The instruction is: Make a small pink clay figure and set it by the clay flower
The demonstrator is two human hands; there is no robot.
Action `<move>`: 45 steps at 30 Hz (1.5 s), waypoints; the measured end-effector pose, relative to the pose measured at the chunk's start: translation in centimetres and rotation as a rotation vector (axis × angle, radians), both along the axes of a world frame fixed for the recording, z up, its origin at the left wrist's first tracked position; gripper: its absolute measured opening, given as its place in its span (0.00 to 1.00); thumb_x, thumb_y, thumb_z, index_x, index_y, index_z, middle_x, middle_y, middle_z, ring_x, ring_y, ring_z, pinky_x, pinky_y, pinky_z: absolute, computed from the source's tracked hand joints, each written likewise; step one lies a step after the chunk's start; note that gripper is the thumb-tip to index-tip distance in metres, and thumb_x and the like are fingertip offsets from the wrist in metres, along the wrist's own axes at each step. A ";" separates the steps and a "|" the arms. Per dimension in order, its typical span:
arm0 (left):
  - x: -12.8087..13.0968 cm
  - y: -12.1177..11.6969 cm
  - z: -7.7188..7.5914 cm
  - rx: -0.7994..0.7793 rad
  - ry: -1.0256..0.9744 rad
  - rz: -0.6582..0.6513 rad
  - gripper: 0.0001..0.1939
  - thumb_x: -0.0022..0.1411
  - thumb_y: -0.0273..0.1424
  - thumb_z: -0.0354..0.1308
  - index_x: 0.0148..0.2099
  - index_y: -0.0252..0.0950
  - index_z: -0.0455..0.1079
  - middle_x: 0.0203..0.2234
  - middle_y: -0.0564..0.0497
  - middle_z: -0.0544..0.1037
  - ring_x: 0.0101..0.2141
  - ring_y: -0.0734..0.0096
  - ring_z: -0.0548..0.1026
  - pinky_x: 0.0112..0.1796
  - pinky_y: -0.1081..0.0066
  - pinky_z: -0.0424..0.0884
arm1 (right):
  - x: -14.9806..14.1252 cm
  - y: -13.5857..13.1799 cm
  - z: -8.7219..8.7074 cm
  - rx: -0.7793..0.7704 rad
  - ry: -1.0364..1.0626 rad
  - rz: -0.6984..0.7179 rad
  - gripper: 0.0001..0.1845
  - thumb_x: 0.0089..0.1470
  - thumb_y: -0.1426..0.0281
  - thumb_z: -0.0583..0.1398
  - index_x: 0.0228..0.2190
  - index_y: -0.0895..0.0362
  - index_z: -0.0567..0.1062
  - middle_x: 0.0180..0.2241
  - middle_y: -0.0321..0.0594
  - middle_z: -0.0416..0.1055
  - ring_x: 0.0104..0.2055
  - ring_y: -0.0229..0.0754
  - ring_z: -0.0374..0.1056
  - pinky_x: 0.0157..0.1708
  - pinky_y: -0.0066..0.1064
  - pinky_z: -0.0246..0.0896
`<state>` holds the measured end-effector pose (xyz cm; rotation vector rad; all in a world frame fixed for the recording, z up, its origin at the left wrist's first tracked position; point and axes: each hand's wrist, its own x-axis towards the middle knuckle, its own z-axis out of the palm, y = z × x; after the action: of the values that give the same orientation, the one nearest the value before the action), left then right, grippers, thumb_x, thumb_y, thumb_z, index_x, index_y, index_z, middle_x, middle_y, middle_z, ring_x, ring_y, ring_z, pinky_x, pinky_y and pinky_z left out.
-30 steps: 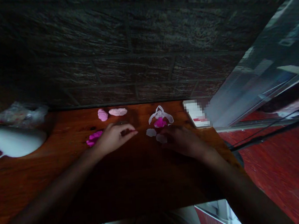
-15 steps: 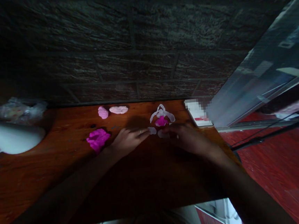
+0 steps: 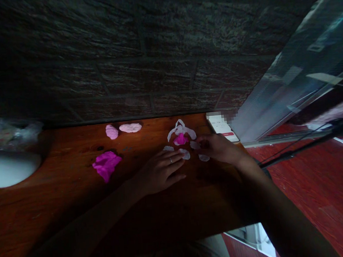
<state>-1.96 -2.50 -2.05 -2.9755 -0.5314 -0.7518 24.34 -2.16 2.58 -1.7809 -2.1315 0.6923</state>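
Note:
My left hand [image 3: 163, 171] lies flat over the wooden table with its fingers spread, the fingertips touching a pale petal-like piece [image 3: 185, 154]. Another pale flake [image 3: 169, 148] pokes out just beyond those fingers. My right hand [image 3: 217, 148] is closed in a pinch at the edge of a whitish petal-like piece [image 3: 194, 145]; its fingertips are dim. Below that hand is one more thin pale piece [image 3: 204, 157]. Farther back, a magenta piece [image 3: 181, 139] sits under a white arched, looped shape [image 3: 191, 132], flower-like together.
A crumpled magenta lump [image 3: 107, 164] and two light pink lumps [image 3: 130, 128] lie on the left half of the table [image 3: 60, 166]. A phone [image 3: 222, 129] rests by the right edge. A white rounded object [image 3: 9, 166] and clear plastic wrap [image 3: 12, 132] stand far left, below the stone wall.
My left hand has come down nearer to me and flattened out, uncovering pale pieces. The right hand stays beside the pale pieces. The whole view has shifted slightly.

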 end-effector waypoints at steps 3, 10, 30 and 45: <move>-0.3 0.1 -0.2 0.003 -0.008 0.019 0.22 0.75 0.41 0.53 0.56 0.29 0.77 0.57 0.38 0.80 0.57 0.52 0.79 0.59 0.51 0.75 | 0.2 -0.1 0.2 -0.006 0.019 -0.011 0.09 0.56 0.68 0.67 0.40 0.55 0.82 0.30 0.37 0.81 0.30 0.41 0.75 0.29 0.29 0.61; -0.4 0.2 0.2 0.018 -0.044 0.018 0.20 0.74 0.41 0.55 0.56 0.30 0.77 0.56 0.40 0.81 0.55 0.54 0.80 0.57 0.54 0.77 | 1.0 -0.1 0.4 -0.018 0.092 -0.031 0.15 0.53 0.66 0.69 0.44 0.55 0.81 0.29 0.36 0.81 0.29 0.41 0.75 0.29 0.28 0.63; -1.5 5.8 1.4 -0.518 -0.310 0.467 0.16 0.67 0.39 0.60 0.49 0.34 0.80 0.39 0.44 0.87 0.32 0.65 0.82 0.37 0.66 0.78 | -3.5 1.1 -1.9 0.254 0.147 -0.064 0.08 0.56 0.68 0.68 0.39 0.52 0.85 0.38 0.40 0.84 0.34 0.43 0.77 0.35 0.31 0.67; -1.1 5.6 0.6 -0.551 -0.372 0.436 0.12 0.68 0.34 0.59 0.47 0.35 0.80 0.33 0.48 0.86 0.30 0.69 0.80 0.33 0.70 0.75 | -4.9 1.3 -1.9 0.266 0.149 -0.066 0.08 0.59 0.68 0.66 0.40 0.50 0.85 0.40 0.39 0.84 0.37 0.44 0.79 0.39 0.32 0.70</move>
<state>-3.02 3.05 -1.50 -2.9641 -1.5751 -1.2794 19.46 -0.83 0.64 -1.5978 -1.9545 0.4824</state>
